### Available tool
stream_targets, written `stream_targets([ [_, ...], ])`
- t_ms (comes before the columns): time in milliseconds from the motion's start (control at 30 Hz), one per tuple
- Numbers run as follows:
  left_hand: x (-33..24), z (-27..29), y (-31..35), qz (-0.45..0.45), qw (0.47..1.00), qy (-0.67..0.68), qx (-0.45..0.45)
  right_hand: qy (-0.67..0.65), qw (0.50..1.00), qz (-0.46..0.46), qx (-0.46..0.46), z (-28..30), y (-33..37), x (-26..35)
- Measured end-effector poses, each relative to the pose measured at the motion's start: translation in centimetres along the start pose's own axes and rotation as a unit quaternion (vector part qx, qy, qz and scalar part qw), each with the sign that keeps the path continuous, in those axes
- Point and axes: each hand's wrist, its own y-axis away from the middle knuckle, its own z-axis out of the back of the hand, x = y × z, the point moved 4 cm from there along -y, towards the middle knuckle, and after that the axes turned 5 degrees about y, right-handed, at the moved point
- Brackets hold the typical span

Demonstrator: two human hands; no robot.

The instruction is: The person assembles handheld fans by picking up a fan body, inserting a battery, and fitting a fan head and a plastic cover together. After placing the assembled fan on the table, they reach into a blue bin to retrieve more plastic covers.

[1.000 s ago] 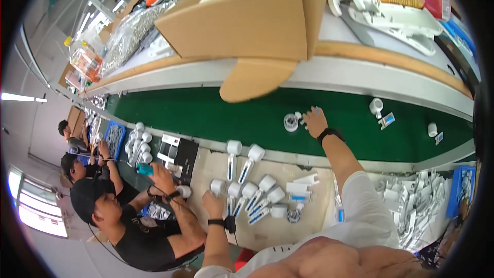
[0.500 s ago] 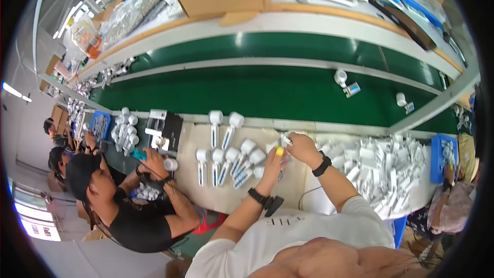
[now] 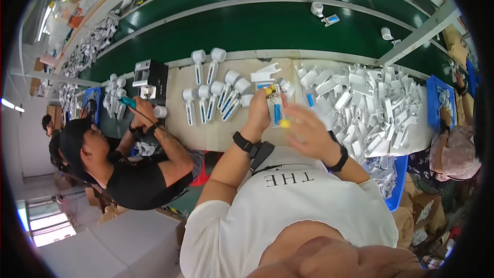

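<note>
- Blue-striped part (image 3: 277, 114): just beside the left hand (image 3: 258, 118), between the tabletop's (image 3: 226, 135) near and far edges.
- Left fingers curl by a yellow bit (image 3: 270, 91); whether they pinch it, I cannot tell.
- Right hand (image 3: 313, 131): blurred, fingers spread; a wide swing could scatter angular, glossy white shells (image 3: 370, 108).

Yellow piece (image 3: 270, 90) in my left fingers (image 3: 262, 101): too small to judge finish. White parts (image 3: 382, 105) on my right: smooth plastic, low sheen. Worktop (image 3: 218, 136) cover: matt, paper-like. Green belt (image 3: 231, 28): smooth, glossy. Blue box (image 3: 434, 104): plastic. My shirt (image 3: 288, 201): matt cloth.
</note>
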Motion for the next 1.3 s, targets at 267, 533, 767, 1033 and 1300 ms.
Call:
stream_targets([
  [267, -0.4, -2.1, 5.4, 0.12, 0.977, -0.047, 0.17, -0.631, 0.727, -0.246, 0.113, -3.5, 4.0, -5.8],
  [533, -1.0, -1.1, 6.2, 0.131, 0.977, -0.078, 0.151, -0.343, 0.915, -0.208, -0.038, -0.8, 4.4, -4.4],
  [767, -1.2, -1.9, 7.0, 0.071, 0.949, -0.264, 0.158, -0.094, 0.994, -0.053, -0.004, 2.4, 1.7, -4.2],
  [1033, -1.4, -1.4, 7.1, -0.014, 0.9, -0.402, 0.166, -0.118, 0.992, -0.046, 0.012, 2.9, 1.3, -2.8],
  [1300, 0.1, -1.9, 6.9, -0.135, 0.75, -0.606, 0.229, -0.23, 0.952, -0.069, 0.188, 5.2, -1.1, -2.7],
])
